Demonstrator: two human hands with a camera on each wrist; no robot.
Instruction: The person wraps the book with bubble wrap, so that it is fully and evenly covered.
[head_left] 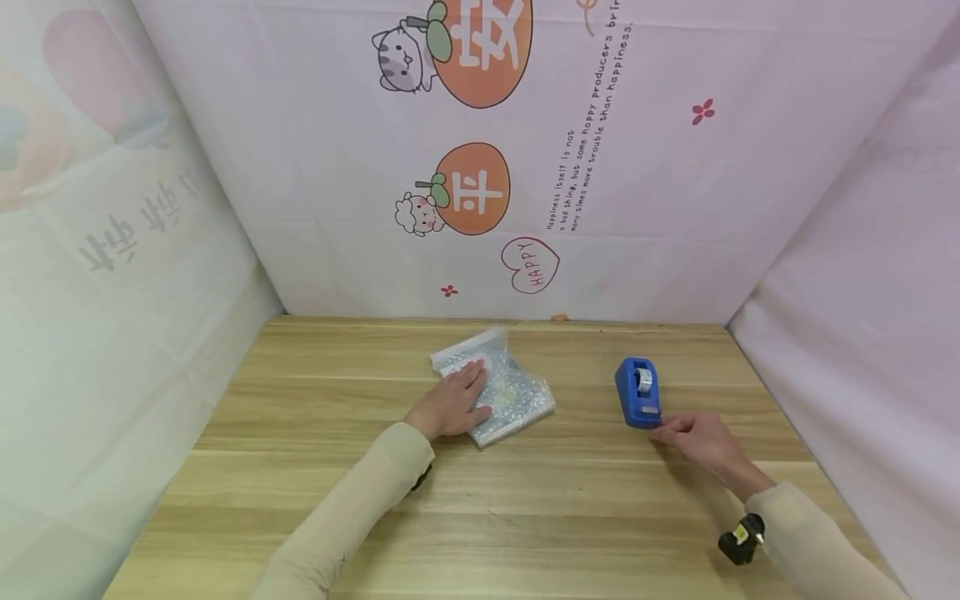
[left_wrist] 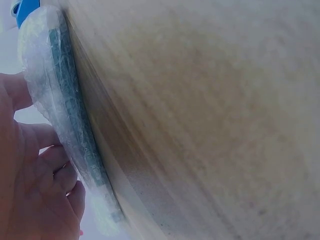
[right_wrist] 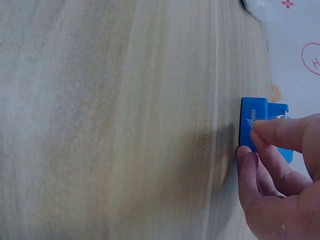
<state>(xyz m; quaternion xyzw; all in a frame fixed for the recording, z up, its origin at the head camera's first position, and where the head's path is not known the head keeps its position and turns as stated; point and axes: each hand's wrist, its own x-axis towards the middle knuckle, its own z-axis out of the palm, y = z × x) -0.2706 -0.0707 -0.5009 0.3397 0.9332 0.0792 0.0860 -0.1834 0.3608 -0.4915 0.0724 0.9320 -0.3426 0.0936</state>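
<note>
A flat item in bubble wrap [head_left: 517,400] lies on the wooden table, left of a blue tape dispenser [head_left: 632,408]. My left hand [head_left: 450,404] rests on the left part of the wrapped item, fingers extended across it. Seen edge-on in the left wrist view, the dark green item [left_wrist: 75,100] shows through the clear wrap. At the dispenser's near end is my right hand [head_left: 701,442]. Its thumb and index finger pinch the end of a clear strip of tape [right_wrist: 250,121], and the other fingers are curled beside the dispenser. A tape roll [head_left: 643,381] sits in the dispenser.
The wooden tabletop [head_left: 525,525] ends at a printed white cloth wall [head_left: 637,275] behind. White cloth also hangs along the left side [head_left: 112,350] and the right side [head_left: 862,333]. A small black device [head_left: 741,540] is worn at my right wrist.
</note>
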